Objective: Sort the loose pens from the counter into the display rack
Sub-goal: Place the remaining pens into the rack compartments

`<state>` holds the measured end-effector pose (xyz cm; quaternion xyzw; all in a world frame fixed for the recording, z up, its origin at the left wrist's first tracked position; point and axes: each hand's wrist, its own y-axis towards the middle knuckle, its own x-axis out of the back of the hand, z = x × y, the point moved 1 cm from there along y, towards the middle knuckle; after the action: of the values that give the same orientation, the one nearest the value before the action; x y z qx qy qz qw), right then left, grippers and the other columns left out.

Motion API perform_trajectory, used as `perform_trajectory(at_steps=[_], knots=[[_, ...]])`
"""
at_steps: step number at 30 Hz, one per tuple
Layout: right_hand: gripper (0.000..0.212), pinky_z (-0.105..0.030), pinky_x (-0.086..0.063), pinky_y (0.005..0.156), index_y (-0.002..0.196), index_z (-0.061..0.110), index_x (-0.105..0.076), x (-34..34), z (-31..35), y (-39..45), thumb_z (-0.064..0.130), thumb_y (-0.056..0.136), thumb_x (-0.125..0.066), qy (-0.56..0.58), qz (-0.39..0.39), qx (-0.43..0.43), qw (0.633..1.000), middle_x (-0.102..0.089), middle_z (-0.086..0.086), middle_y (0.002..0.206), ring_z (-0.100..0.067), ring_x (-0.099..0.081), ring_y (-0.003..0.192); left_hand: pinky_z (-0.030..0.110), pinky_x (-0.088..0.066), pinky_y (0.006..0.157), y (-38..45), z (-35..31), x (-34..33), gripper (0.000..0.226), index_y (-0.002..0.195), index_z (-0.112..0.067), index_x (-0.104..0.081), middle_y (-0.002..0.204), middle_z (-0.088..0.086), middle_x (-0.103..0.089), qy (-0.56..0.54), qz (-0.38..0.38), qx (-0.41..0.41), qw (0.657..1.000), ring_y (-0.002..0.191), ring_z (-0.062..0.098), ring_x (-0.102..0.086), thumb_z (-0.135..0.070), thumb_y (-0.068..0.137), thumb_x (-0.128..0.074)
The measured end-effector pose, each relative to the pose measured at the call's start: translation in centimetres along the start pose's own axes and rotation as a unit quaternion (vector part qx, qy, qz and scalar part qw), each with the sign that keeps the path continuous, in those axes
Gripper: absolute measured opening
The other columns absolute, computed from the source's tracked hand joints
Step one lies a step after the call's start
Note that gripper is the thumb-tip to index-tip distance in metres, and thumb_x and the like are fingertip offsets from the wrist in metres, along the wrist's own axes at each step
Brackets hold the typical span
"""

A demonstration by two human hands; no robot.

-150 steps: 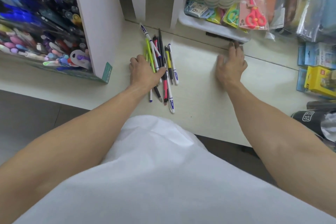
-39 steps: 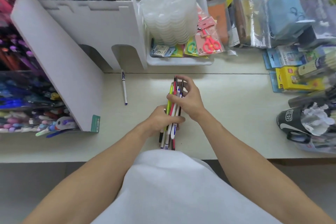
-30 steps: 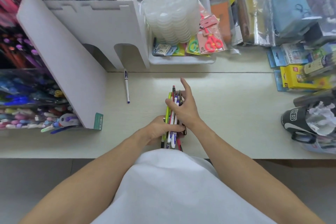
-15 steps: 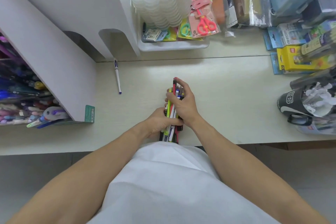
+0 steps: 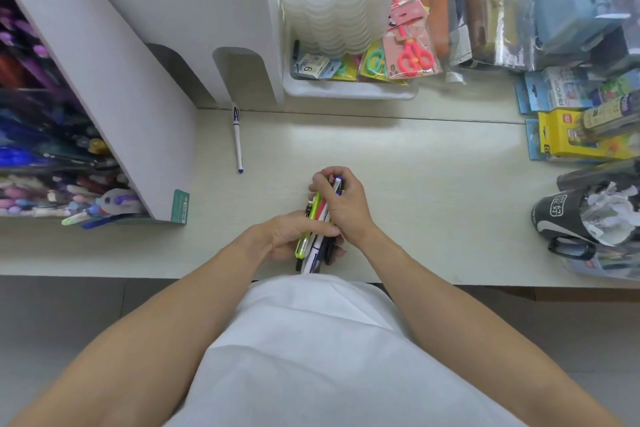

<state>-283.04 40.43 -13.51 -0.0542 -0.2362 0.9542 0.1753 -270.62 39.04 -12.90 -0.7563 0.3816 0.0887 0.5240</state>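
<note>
At a shop counter [image 5: 433, 163] we see both hands curled round one bundle of pens [image 5: 320, 218], left hand [image 5: 291, 236] low, right hand [image 5: 343, 201] squaring the tips (likely for racking), the rack [image 5: 52, 156] left, one pen [image 5: 237, 137] loose.

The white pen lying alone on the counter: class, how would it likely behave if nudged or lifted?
The white pen looks slim and round, so a sideways nudge would probably roll it across the smooth counter. It appears rigid and light, likely an easy one-hand pinch.
</note>
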Motion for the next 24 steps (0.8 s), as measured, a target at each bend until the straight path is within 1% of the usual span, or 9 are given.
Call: perform_trajectory(at_steps=[4,7,9,13,16,18,20,22,24], knots=[[0.014,-0.038,-0.06,0.081,0.105,0.006,-0.061,-0.8,-0.1,-0.7,0.015,0.097,-0.068,-0.011,0.079,-0.045,0.996,-0.07,-0.01,0.097,-0.023,-0.072,0.085,0.04,-0.059,0.07,-0.6,0.9,0.4,0.018,0.095,-0.001,-0.068,0.083,0.02,-0.067,0.028,-0.051,-0.02,0.998,0.074,0.032,-0.068,-0.002,0.079,-0.077],[0.024,-0.031,-0.055,0.093,0.12,0.021,-0.066,-1.3,1.4,0.0,0.02,0.096,-0.069,-0.026,0.145,-0.047,0.988,-0.066,-0.003,0.116,-0.015,-0.067,0.104,0.033,-0.053,0.057,-1.5,0.9,1.4,0.012,0.088,-0.005,-0.064,0.072,0.016,-0.062,0.017,-0.148,-0.052,0.988,0.059,0.028,-0.061,-0.002,0.084,-0.075],[0.024,-0.031,-0.056,0.09,0.123,0.026,-0.064,-2.5,2.8,1.2,0.025,0.099,-0.064,-0.022,0.116,-0.045,0.992,-0.064,-0.005,0.123,-0.016,-0.066,0.107,0.031,-0.052,0.053,-2.6,0.5,2.6,0.011,0.086,-0.005,-0.061,0.069,0.015,-0.062,-0.012,-0.19,-0.073,0.979,0.055,0.027,-0.059,-0.002,0.086,-0.072],[0.007,-0.05,-0.06,0.086,0.095,0.015,-0.067,-6.0,4.0,5.0,0.01,0.09,-0.067,-0.136,0.003,-0.027,0.99,-0.07,-0.006,0.094,-0.027,-0.072,0.083,0.031,-0.054,0.054,-5.4,-0.1,5.0,0.01,0.085,-0.006,-0.061,0.065,0.011,-0.062,-0.117,-0.223,-0.123,0.96,0.053,0.023,-0.061,0.002,0.089,-0.066],[0.006,-0.048,-0.061,0.083,0.085,0.021,-0.067,-9.3,4.1,7.5,0.022,0.085,-0.072,-0.273,0.047,-0.016,0.961,-0.074,-0.005,0.09,-0.028,-0.073,0.083,0.037,-0.058,0.065,-7.5,0.4,6.8,0.013,0.092,-0.007,-0.065,0.075,0.013,-0.064,-0.19,-0.221,-0.161,0.943,0.064,0.025,-0.066,0.003,0.086,-0.07],[0.02,-0.043,-0.062,0.077,0.083,0.016,-0.067,-11.6,4.5,8.4,0.035,0.085,-0.074,-0.37,0.073,0.006,0.926,-0.073,-0.004,0.082,-0.026,-0.072,0.077,0.04,-0.06,0.068,-8.7,0.6,8.0,0.018,0.098,-0.007,-0.065,0.08,0.013,-0.066,-0.204,-0.232,-0.173,0.935,0.069,0.024,-0.068,0.003,0.085,-0.071],[0.037,-0.04,-0.055,0.062,0.071,0.012,-0.061,-13.6,5.0,9.0,0.044,0.084,-0.074,-0.467,0.096,0.039,0.878,-0.065,-0.003,0.066,-0.029,-0.066,0.064,0.039,-0.061,0.069,-9.7,0.8,9.0,0.02,0.101,-0.007,-0.065,0.082,0.011,-0.067,-0.215,-0.242,-0.178,0.929,0.07,0.022,-0.069,0.003,0.085,-0.071],[0.042,-0.032,-0.042,0.052,0.061,0.011,-0.055,-15.0,5.2,9.5,0.038,0.083,-0.076,-0.532,0.116,0.066,0.836,-0.056,-0.003,0.055,-0.022,-0.057,0.053,0.039,-0.061,0.068,-10.2,0.9,9.5,0.022,0.102,-0.008,-0.066,0.083,0.01,-0.068,-0.217,-0.244,-0.182,0.928,0.072,0.022,-0.069,0.003,0.085,-0.072],[0.032,-0.026,-0.044,0.05,0.061,0.009,-0.059,-15.6,5.2,9.5,0.026,0.084,-0.075,-0.541,0.132,0.049,0.829,-0.057,-0.002,0.054,-0.015,-0.058,0.049,0.04,-0.059,0.069,-10.3,0.9,9.7,0.023,0.103,-0.008,-0.067,0.083,0.01,-0.069,-0.213,-0.249,-0.18,0.928,0.075,0.024,-0.069,0.002,0.083,-0.074]])
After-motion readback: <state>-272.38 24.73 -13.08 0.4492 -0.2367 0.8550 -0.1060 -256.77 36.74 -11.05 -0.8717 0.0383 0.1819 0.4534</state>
